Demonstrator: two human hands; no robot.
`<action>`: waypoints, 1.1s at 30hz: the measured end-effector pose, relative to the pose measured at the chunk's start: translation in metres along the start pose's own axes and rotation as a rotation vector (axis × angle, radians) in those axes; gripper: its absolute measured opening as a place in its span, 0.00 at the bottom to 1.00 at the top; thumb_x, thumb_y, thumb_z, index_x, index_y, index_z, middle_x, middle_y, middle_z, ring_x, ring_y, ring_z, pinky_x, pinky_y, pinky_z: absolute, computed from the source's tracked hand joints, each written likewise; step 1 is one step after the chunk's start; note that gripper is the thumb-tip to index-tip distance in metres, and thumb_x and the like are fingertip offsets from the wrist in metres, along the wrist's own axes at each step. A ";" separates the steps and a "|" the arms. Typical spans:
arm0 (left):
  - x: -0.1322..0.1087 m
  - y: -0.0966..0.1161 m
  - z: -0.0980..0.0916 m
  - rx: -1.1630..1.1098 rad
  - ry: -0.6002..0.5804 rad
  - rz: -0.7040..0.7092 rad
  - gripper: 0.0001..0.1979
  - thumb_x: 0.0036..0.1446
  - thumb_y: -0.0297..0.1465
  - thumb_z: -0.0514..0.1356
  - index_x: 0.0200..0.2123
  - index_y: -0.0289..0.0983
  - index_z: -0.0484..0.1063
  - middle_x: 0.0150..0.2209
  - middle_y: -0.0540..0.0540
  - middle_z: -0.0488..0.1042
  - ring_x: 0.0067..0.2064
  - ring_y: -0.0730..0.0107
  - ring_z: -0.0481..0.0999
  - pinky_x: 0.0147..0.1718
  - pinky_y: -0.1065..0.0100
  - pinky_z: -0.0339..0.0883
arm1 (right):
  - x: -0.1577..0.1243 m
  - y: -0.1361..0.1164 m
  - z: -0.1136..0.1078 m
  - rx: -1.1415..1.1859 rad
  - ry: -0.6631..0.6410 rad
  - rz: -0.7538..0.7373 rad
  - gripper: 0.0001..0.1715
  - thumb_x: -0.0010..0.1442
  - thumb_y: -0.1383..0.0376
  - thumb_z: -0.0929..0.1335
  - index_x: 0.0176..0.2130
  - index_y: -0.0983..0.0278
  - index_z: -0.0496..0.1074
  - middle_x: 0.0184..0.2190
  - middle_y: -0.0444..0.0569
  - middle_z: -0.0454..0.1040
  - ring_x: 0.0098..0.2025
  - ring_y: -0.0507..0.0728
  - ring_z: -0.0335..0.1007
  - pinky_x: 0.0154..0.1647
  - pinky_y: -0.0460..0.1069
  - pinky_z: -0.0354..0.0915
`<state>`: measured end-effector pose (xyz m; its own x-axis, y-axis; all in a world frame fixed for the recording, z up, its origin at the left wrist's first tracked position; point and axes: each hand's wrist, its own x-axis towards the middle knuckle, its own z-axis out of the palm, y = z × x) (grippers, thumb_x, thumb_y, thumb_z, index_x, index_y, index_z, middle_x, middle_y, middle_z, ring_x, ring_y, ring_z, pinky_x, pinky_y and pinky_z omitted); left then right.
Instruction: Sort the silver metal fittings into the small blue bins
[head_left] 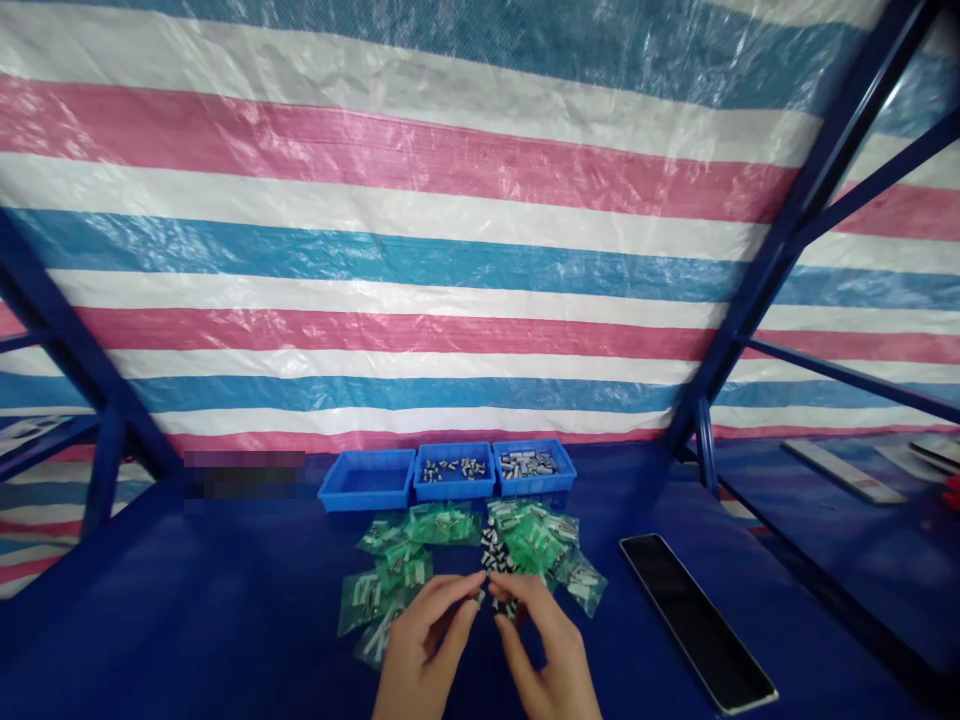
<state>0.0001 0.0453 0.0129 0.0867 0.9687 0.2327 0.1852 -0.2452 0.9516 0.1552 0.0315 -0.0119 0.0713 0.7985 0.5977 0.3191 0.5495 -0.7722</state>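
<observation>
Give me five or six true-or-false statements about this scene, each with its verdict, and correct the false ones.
1. Three blue plastic trays stand in a row beyond the hands. True.
2. The left hand holds a green bag. False: its fingers are at a pile of small metal parts, and no bag is in it.
3. Green plastic bags of metal parts lie on the blue table. True.
4. The black tablet lies left of the hands. False: it lies to their right.
5. A pink, white and blue striped tarpaulin hangs beyond the table. True.
6. The right hand reaches into a tray. False: it is at the same pile, short of the trays.
</observation>
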 end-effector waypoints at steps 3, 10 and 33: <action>-0.001 -0.001 -0.001 -0.064 -0.015 -0.039 0.10 0.57 0.32 0.62 0.43 0.43 0.79 0.38 0.47 0.82 0.42 0.63 0.82 0.44 0.69 0.76 | 0.001 -0.001 -0.002 -0.019 -0.065 -0.071 0.17 0.66 0.69 0.64 0.52 0.58 0.74 0.42 0.52 0.79 0.43 0.58 0.78 0.44 0.48 0.74; -0.003 0.000 -0.002 -0.064 -0.058 -0.061 0.04 0.56 0.32 0.63 0.36 0.40 0.78 0.35 0.47 0.80 0.40 0.63 0.81 0.43 0.69 0.76 | -0.002 0.005 -0.007 -0.009 -0.106 -0.094 0.15 0.64 0.75 0.64 0.43 0.59 0.75 0.34 0.49 0.79 0.37 0.57 0.77 0.40 0.49 0.74; -0.021 -0.024 0.018 -0.156 0.122 -0.106 0.10 0.51 0.39 0.68 0.33 0.39 0.78 0.29 0.49 0.75 0.31 0.67 0.78 0.34 0.72 0.75 | -0.016 0.015 0.012 0.151 -0.114 0.228 0.15 0.66 0.59 0.65 0.31 0.62 0.75 0.27 0.47 0.76 0.30 0.55 0.72 0.33 0.46 0.68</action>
<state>0.0114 0.0303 -0.0183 -0.0460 0.9886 0.1432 0.0320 -0.1418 0.9894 0.1472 0.0298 -0.0359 0.0156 0.9233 0.3838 0.1623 0.3765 -0.9121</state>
